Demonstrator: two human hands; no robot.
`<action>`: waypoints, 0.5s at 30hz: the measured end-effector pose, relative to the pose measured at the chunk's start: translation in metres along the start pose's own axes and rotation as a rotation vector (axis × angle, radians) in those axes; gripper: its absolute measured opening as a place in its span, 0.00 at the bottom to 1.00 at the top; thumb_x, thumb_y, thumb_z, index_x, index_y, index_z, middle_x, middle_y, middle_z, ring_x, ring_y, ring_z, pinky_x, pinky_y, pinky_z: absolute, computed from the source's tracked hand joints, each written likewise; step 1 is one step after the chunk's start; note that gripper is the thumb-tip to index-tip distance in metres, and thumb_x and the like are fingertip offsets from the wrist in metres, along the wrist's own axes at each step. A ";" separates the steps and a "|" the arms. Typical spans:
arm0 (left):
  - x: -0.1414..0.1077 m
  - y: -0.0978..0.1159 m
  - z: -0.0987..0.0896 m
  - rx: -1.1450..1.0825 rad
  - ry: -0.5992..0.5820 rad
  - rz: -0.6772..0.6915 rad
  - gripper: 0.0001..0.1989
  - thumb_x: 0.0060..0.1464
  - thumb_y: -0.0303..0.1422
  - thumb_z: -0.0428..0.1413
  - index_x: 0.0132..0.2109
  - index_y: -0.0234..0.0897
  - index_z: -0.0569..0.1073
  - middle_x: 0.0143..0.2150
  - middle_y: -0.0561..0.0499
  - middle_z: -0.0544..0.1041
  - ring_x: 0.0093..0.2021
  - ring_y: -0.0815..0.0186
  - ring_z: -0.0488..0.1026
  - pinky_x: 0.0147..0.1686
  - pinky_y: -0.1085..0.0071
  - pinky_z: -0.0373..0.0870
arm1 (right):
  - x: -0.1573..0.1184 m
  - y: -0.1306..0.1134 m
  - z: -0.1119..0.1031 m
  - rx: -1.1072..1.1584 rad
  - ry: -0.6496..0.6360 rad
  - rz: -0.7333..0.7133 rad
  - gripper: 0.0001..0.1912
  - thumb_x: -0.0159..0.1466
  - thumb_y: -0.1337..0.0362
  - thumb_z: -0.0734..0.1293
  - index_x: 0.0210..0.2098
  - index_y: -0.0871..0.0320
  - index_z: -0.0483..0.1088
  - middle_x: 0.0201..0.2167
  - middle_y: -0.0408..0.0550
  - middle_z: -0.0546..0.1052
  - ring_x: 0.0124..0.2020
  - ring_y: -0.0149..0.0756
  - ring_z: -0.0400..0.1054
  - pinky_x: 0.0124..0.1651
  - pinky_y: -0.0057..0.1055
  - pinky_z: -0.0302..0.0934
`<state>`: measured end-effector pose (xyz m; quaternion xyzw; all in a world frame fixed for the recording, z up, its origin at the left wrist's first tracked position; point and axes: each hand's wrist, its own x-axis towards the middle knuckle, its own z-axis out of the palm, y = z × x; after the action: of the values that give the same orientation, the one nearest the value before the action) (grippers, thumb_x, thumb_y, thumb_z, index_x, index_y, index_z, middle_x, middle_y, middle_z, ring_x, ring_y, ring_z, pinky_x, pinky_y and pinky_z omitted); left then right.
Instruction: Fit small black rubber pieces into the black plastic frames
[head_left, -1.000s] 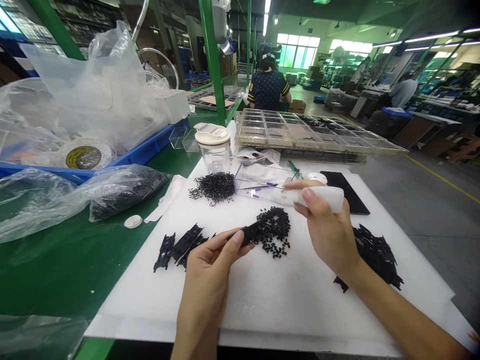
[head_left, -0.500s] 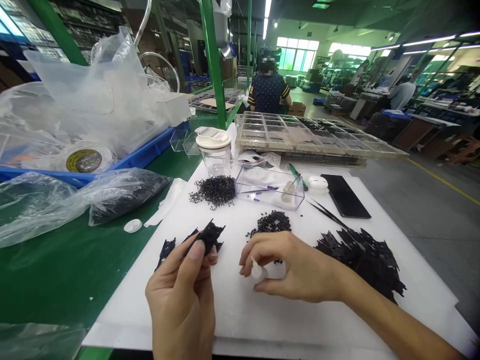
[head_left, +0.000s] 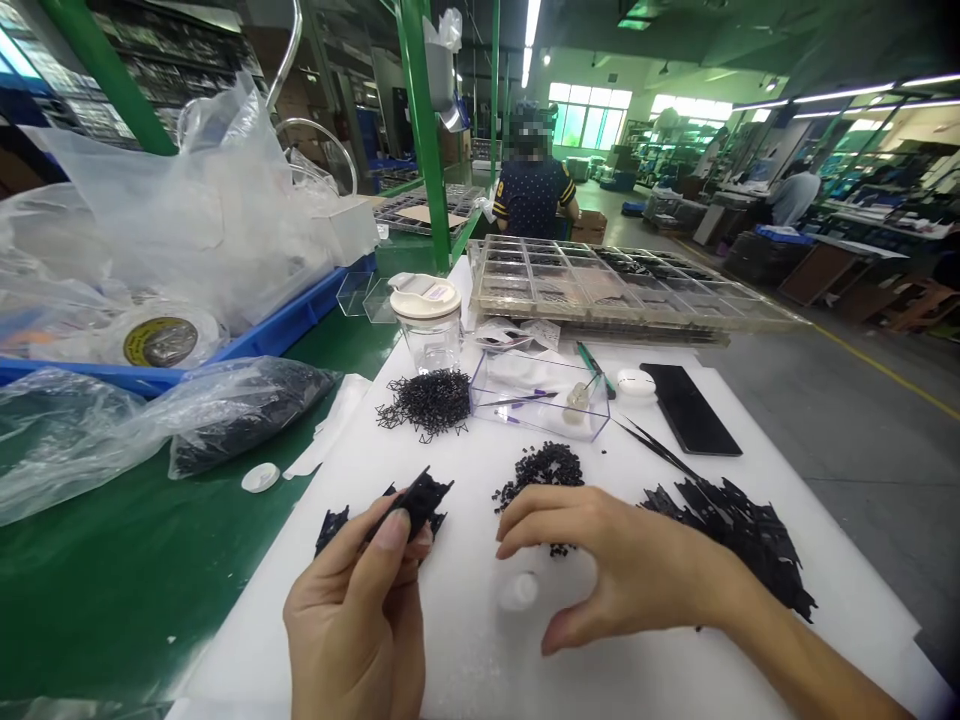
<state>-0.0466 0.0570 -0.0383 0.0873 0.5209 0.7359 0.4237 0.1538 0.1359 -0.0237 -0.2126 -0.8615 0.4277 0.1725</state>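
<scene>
My left hand (head_left: 367, 600) grips a black plastic part (head_left: 418, 500) between thumb and fingers, with more black parts on the white sheet behind it. Above the sheet my right hand (head_left: 592, 565) is spread, its thumb apart from the fingers and nothing between them. Close to its fingertips a small white bottle (head_left: 520, 591) stands on the sheet, seen blurred. A pile of tiny black pieces (head_left: 544, 470) lies just beyond that hand. Flat black parts (head_left: 742, 540) are heaped to the right, partly behind my right forearm.
Farther back are thin black clips (head_left: 431, 400), a clear box (head_left: 540, 400), a lidded jar (head_left: 427, 320), tweezers (head_left: 652, 445), a black phone (head_left: 690, 408) and a divided tray (head_left: 615, 285). Plastic bags (head_left: 225, 200) fill a blue bin at left. A person (head_left: 534, 190) sits beyond.
My right hand has opened and let go of the white bottle, which now rests on the sheet. My left hand keeps hold of the black part. The view has tilted up slightly.
</scene>
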 end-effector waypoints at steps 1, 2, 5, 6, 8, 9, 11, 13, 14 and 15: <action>0.003 0.003 0.000 -0.006 0.015 0.011 0.13 0.42 0.36 0.75 0.36 0.40 0.84 0.30 0.55 0.81 0.29 0.73 0.75 0.36 0.84 0.77 | -0.003 -0.003 -0.010 0.011 0.031 -0.002 0.27 0.53 0.61 0.82 0.51 0.55 0.78 0.54 0.53 0.78 0.52 0.44 0.75 0.55 0.36 0.70; 0.005 0.005 0.000 -0.018 0.031 0.034 0.14 0.40 0.36 0.76 0.36 0.39 0.84 0.29 0.56 0.81 0.28 0.73 0.75 0.34 0.84 0.77 | -0.006 -0.005 -0.022 0.029 0.074 0.010 0.24 0.54 0.60 0.82 0.49 0.54 0.79 0.52 0.52 0.79 0.50 0.44 0.76 0.53 0.36 0.71; 0.011 0.012 0.003 -0.074 0.080 0.085 0.14 0.36 0.35 0.77 0.31 0.40 0.83 0.28 0.58 0.81 0.28 0.73 0.76 0.33 0.86 0.76 | -0.013 -0.008 -0.055 -0.030 0.354 0.143 0.10 0.59 0.58 0.78 0.37 0.56 0.81 0.39 0.49 0.82 0.38 0.39 0.76 0.43 0.34 0.72; 0.012 0.014 0.005 -0.086 0.076 0.055 0.14 0.36 0.35 0.77 0.31 0.41 0.83 0.29 0.58 0.81 0.29 0.73 0.78 0.34 0.86 0.77 | -0.014 -0.006 -0.063 -0.113 0.481 0.228 0.09 0.61 0.57 0.77 0.34 0.56 0.80 0.36 0.49 0.82 0.35 0.38 0.75 0.40 0.34 0.71; 0.011 0.016 0.010 -0.092 0.063 -0.030 0.13 0.37 0.35 0.77 0.30 0.43 0.83 0.29 0.58 0.82 0.29 0.73 0.78 0.34 0.86 0.77 | -0.012 0.001 -0.073 -0.270 0.708 0.385 0.11 0.62 0.55 0.75 0.30 0.57 0.79 0.30 0.48 0.81 0.31 0.37 0.73 0.35 0.34 0.67; 0.010 0.017 0.013 -0.093 0.036 -0.049 0.12 0.38 0.35 0.76 0.30 0.43 0.83 0.28 0.58 0.82 0.28 0.74 0.77 0.34 0.86 0.77 | -0.010 0.007 -0.076 -0.290 0.775 0.435 0.12 0.62 0.54 0.75 0.32 0.57 0.80 0.30 0.48 0.81 0.29 0.37 0.72 0.34 0.34 0.66; 0.009 0.017 0.018 -0.060 -0.034 -0.055 0.11 0.39 0.35 0.76 0.30 0.42 0.83 0.28 0.57 0.82 0.27 0.74 0.76 0.32 0.87 0.76 | -0.003 0.018 -0.074 -0.255 0.853 0.466 0.14 0.62 0.53 0.74 0.39 0.58 0.81 0.32 0.49 0.82 0.28 0.36 0.72 0.33 0.33 0.65; 0.010 0.016 0.021 0.008 -0.094 -0.044 0.12 0.39 0.36 0.76 0.31 0.40 0.84 0.27 0.56 0.81 0.27 0.74 0.76 0.31 0.87 0.75 | 0.005 0.028 -0.069 -0.235 0.880 0.452 0.15 0.62 0.55 0.73 0.42 0.60 0.81 0.35 0.51 0.83 0.29 0.36 0.73 0.33 0.33 0.65; 0.010 0.016 0.022 0.042 -0.119 -0.047 0.12 0.38 0.36 0.76 0.31 0.39 0.84 0.26 0.55 0.81 0.27 0.74 0.76 0.31 0.87 0.75 | 0.009 0.032 -0.066 -0.242 0.886 0.440 0.14 0.63 0.57 0.73 0.42 0.60 0.81 0.36 0.51 0.84 0.29 0.36 0.74 0.34 0.33 0.65; 0.011 0.016 0.023 0.067 -0.136 -0.055 0.13 0.37 0.36 0.77 0.31 0.38 0.84 0.26 0.54 0.81 0.27 0.74 0.76 0.31 0.86 0.75 | 0.013 0.035 -0.064 -0.257 0.890 0.427 0.12 0.63 0.58 0.72 0.40 0.61 0.81 0.35 0.51 0.84 0.29 0.36 0.73 0.34 0.33 0.65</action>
<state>-0.0486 0.0794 -0.0179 0.1369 0.5175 0.6985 0.4749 0.1807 0.2037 -0.0140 -0.5648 -0.6877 0.2119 0.4039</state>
